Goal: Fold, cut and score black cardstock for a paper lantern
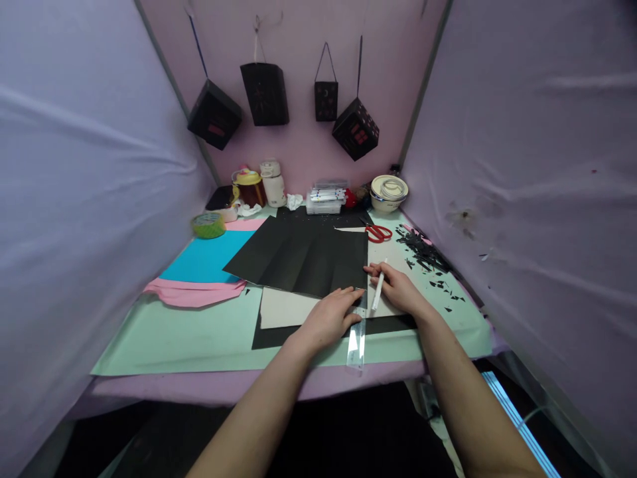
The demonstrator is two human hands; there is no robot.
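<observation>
My left hand bears down on a clear ruler, fingers forward and thumb to its near side. The ruler's near end reaches toward the table's front edge; its far part is hard to make out against the paper. Beneath the fingertips lies a large black sheet with faint fold lines. Just right of that sheet's edge, my right hand is closed around a slim white pen, its tip pointing down. Under both hands is a pale board, with more black paper below it.
Red-handled scissors lie beyond my right hand, near black paper scraps. Blue and pink sheets are at left, with green tape. A pen box, bowls and a bottle line the back. Black lanterns hang above.
</observation>
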